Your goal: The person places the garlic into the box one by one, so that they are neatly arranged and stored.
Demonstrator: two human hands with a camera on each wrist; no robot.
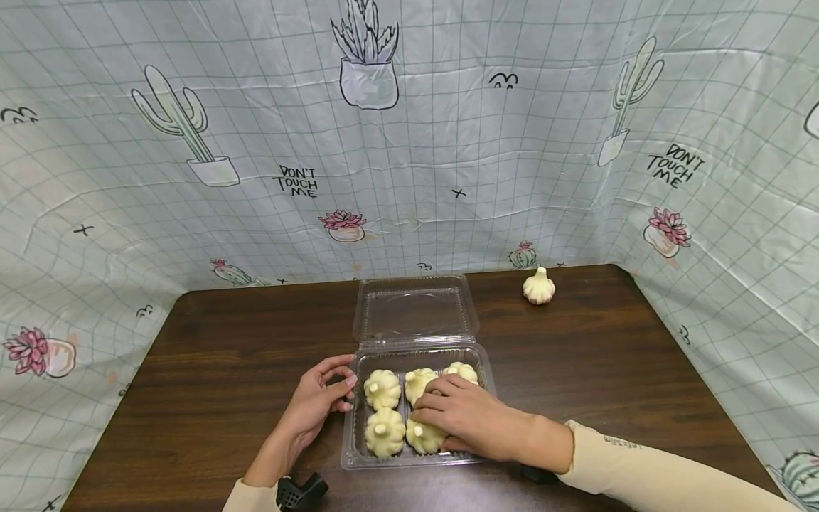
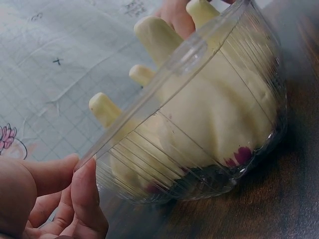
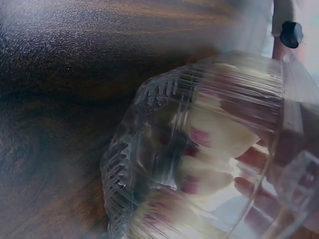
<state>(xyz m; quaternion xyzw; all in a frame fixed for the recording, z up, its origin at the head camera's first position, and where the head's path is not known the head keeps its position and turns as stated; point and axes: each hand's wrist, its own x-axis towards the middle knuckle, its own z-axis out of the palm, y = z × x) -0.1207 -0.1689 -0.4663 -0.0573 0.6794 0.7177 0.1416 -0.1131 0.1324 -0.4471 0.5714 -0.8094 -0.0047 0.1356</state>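
A clear plastic clamshell container (image 1: 417, 462) lies open on the table, holding several cream-coloured garlic bulbs in two rows. My left hand (image 1: 315, 398) is at its left side; in the left wrist view, thumb and finger pinch the rim. Reaching in from the right, my right hand (image 1: 473, 419) has its fingers and thumb curled round a garlic bulb (image 1: 424, 436) in the front row. To the left of that bulb sits another garlic bulb (image 1: 385, 432). Part of the back-right garlic bulb (image 1: 462, 370) is covered by the right hand. Purple patches mark the bulbs' bases (image 2: 241, 155).
The container's raised lid (image 1: 414, 309) leans toward the back. A single garlic bulb (image 1: 539, 287) stands near the far right edge of the dark wooden table (image 1: 243, 355). Behind the table hangs a grid-patterned curtain (image 1: 409, 156) with cactus drawings.
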